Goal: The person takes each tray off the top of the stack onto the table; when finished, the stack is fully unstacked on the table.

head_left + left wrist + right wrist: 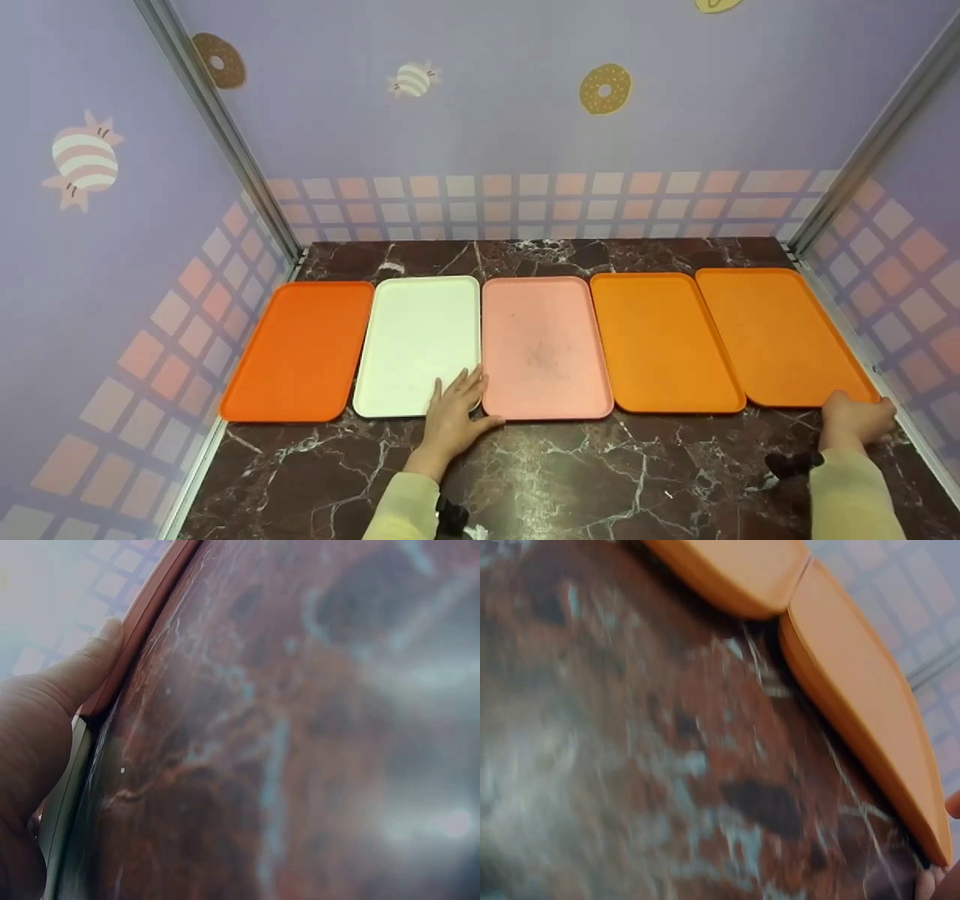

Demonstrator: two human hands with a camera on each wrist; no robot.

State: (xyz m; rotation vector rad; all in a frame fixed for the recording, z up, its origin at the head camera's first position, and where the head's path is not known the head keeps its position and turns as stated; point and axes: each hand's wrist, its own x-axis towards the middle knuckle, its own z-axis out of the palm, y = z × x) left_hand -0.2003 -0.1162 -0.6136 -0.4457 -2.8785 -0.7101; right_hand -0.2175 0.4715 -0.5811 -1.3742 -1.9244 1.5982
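Five trays would be too exact, so several rectangular trays lie side by side in a row. My left hand rests with fingers spread at the near ends of the white tray and the pink tray. Its thumb touches the pink tray's near rim in the left wrist view. At the far right, my right hand has curled fingers and grips the near right corner of the rightmost orange tray. The right wrist view shows only fingertips at that corner.
Another orange tray lies between the pink and rightmost ones. A red-orange tray is at the left end. The dark marble tabletop is bounded by patterned walls and metal corner posts.
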